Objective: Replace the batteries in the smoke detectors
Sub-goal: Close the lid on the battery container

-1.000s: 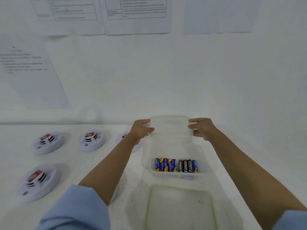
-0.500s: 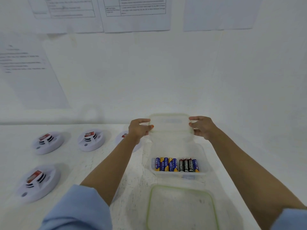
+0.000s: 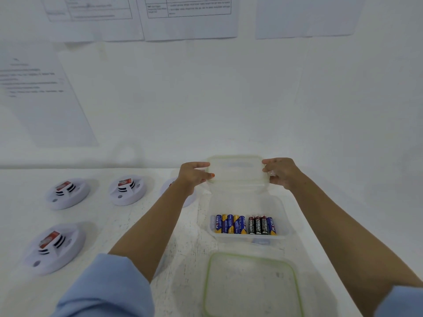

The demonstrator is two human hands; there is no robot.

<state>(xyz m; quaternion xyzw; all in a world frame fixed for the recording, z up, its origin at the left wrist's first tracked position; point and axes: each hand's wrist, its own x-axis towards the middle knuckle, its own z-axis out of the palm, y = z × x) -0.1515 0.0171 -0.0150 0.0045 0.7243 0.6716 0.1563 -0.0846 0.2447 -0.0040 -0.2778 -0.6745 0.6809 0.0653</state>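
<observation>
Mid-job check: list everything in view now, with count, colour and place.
Table: one, white.
Smoke detectors: four, white, left on the table; one half hidden by the left arm.
Clear box: one, open, table centre.
Batteries: about eight, blue-yellow and black, rowed in the clear box.
Green-edged lid: one, flat, nearest the camera.
Clear lid or tub: one, behind the box, held.
Printed sheets: at least four, white, on the wall.
Left hand, right hand: grip the clear lid or tub's ends.
Sleeves: two, light blue.

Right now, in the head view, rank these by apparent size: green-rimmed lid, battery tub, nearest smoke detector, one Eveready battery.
1. green-rimmed lid, but it's nearest the camera, so unsure against the tub.
2. battery tub.
3. nearest smoke detector.
4. Eveready battery.
</observation>
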